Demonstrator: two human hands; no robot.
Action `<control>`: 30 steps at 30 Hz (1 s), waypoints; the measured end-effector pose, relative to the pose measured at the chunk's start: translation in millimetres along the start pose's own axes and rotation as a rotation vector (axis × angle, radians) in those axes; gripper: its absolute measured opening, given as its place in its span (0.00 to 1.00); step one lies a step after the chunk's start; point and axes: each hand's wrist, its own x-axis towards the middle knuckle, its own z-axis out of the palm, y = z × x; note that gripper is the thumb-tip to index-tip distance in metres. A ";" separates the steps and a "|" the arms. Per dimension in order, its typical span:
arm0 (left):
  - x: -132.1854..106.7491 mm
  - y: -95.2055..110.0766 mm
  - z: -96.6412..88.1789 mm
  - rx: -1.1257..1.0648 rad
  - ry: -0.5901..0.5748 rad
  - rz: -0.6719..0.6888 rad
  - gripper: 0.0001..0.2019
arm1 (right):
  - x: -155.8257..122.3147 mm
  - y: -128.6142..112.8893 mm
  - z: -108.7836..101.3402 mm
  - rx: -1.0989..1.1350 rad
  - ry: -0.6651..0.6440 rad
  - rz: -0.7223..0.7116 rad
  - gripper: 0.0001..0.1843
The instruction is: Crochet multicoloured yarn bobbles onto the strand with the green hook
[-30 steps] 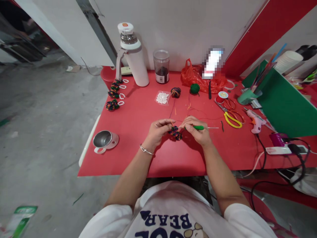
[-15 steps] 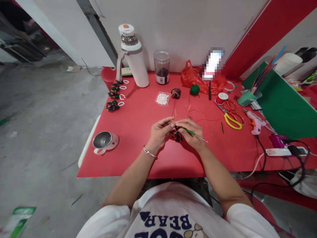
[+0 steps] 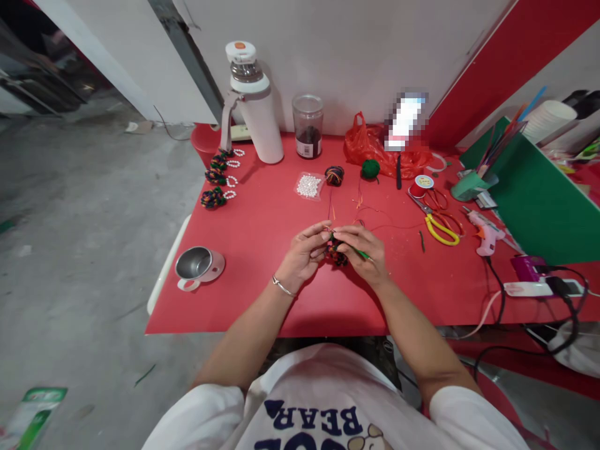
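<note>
My left hand pinches a dark multicolored crocheted yarn piece above the front middle of the table. My right hand is closed around a crochet hook with a green grip, its fingertips close to the left ones at the top of the piece. The hook's tip is hidden among the fingers and yarn. Beyond the hands lie a multicolored yarn ball, with strands running from it toward my fingers, and a green yarn ball. A small bag of white beads is beside them.
Several finished-looking yarn pieces with bead loops line the left edge, near a metal-lined mug and a tall flask. On the right are yellow-handled pliers, a pink glue gun and a power strip.
The crochet hook has turned in my right hand, and its long metal end no longer shows past that hand. Both hands stay at nearly the same place.
</note>
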 end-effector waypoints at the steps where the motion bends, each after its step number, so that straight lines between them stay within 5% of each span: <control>1: 0.0 2.0 -1.6 0.014 -0.010 0.000 0.17 | 2.4 0.8 -4.2 0.041 -0.038 0.031 0.12; 7: 0.6 6.9 -7.2 0.129 0.011 0.082 0.17 | 11.7 5.8 -23.6 0.112 -0.141 0.109 0.11; 19: 2.3 3.9 -5.4 0.175 0.024 0.140 0.19 | 11.3 -0.5 -21.4 0.111 -0.137 0.166 0.13; 30: -1.0 8.9 -8.3 0.207 -0.010 0.060 0.20 | 9.6 6.3 -19.4 0.149 -0.177 0.052 0.11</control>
